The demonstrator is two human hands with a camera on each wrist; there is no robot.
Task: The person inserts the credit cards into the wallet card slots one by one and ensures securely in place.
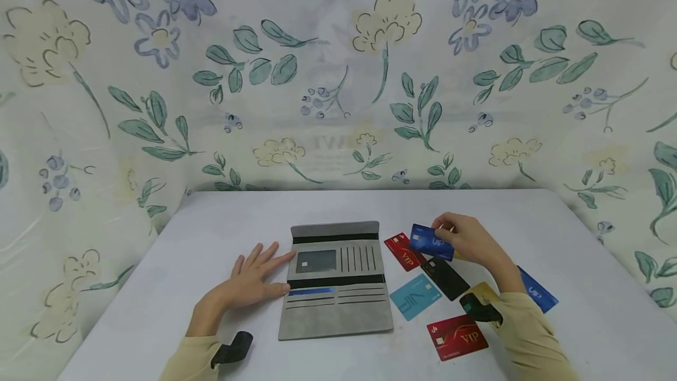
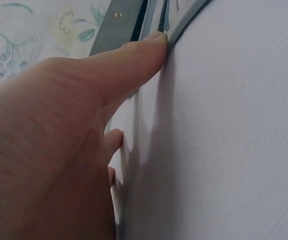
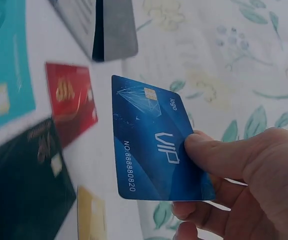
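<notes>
A grey card wallet [image 1: 335, 321] lies unfolded on the table, a blue card edge [image 1: 312, 291] showing in one slot. My left hand [image 1: 248, 281] is spread flat at its left side, thumb and a finger touching that edge; the left wrist view shows the thumb [image 2: 144, 52] on the border. To the wallet's right, my right hand [image 1: 468, 243] pinches a blue VIP card [image 3: 149, 145] between thumb and fingers, raised over the other cards. Below it are a red card [image 1: 402, 251], a black card [image 1: 446, 278] and a teal card [image 1: 415, 297].
Another red VIP card [image 1: 457, 337] lies nearer the front. A gold card [image 1: 482, 293] is partly covered by the right wrist strap, and a second blue card [image 1: 538, 290] by the right forearm. Another gold card [image 3: 91, 215] shows in the right wrist view. Floral cloth surrounds the white table.
</notes>
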